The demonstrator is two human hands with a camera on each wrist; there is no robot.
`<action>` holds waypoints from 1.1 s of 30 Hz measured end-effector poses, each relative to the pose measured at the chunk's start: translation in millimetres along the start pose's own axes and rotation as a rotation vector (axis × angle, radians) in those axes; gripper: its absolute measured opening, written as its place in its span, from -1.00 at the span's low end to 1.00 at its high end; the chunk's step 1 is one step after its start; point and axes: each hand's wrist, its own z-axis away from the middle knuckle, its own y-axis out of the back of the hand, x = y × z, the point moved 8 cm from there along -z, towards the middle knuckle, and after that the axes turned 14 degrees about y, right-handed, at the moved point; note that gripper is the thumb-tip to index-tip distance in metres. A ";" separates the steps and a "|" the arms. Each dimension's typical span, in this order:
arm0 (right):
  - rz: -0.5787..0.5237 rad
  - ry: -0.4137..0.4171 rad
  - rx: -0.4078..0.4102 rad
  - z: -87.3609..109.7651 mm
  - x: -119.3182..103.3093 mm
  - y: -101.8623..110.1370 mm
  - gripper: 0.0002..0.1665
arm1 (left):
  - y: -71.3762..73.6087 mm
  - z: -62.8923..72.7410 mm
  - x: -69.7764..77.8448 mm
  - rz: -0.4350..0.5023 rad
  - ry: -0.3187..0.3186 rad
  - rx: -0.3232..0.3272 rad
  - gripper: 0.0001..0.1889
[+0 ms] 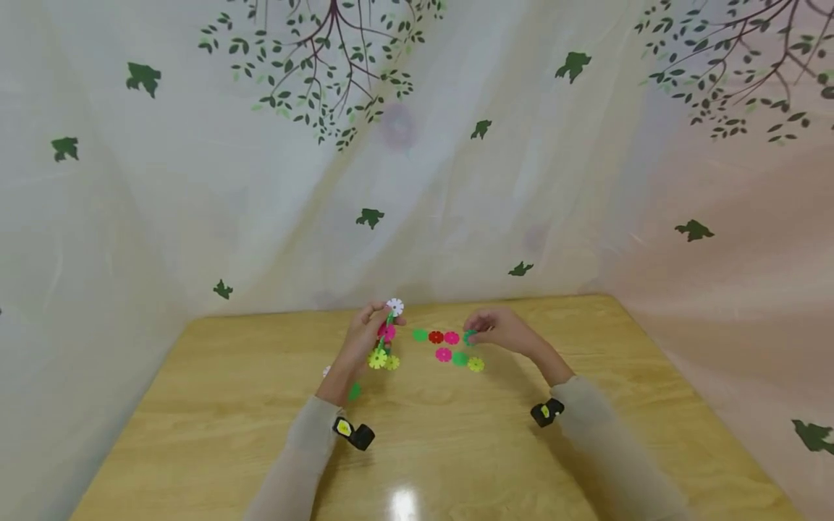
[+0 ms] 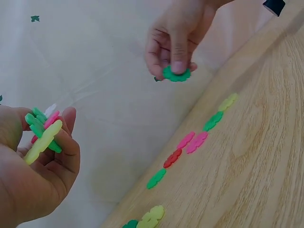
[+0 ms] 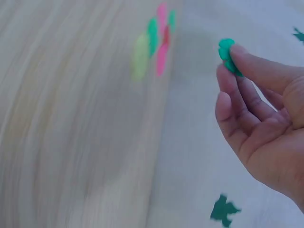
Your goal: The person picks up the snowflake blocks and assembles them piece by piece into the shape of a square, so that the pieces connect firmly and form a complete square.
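Observation:
My left hand [image 1: 358,338] holds a joined cluster of flower-shaped plastic discs: a white disc [image 1: 394,307] at the top, a pink disc [image 1: 387,332], green ones and a yellow disc [image 2: 43,142]. Thumb and fingertips of my right hand [image 1: 507,331] pinch a single green flower disc [image 3: 226,53], raised above the table in both wrist views. Between the hands, a green disc [image 1: 420,335], a red disc [image 1: 436,337] and a pink disc [image 1: 452,338] lie in a row. Just in front are another pink disc [image 1: 444,354], a green one and a yellow one.
The wooden table [image 1: 417,434] ends at a pale curtain [image 1: 443,181] printed with leaves and birds. Beneath the left hand lies a yellow disc [image 1: 392,362]. A green disc [image 1: 355,391] and a partly hidden white disc [image 1: 326,371] are by the left wrist.

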 end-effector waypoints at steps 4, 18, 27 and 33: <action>-0.051 0.033 0.193 -20.3 -18.5 -6.2 -0.86 | -0.4 -0.6 -2.2 0.006 -0.001 0.010 -0.80; -0.206 0.106 0.466 -60.5 -46.4 -34.9 -0.85 | -6.8 1.7 -0.5 -0.009 -0.014 0.015 -0.76; -0.257 0.150 0.510 -60.8 -52.4 -38.1 -0.86 | -12.0 6.1 0.6 -0.054 -0.014 -0.032 -0.75; -0.306 0.188 0.546 -58.5 -48.4 -39.9 -0.88 | -16.1 4.4 -0.4 -0.059 -0.012 -0.095 -0.85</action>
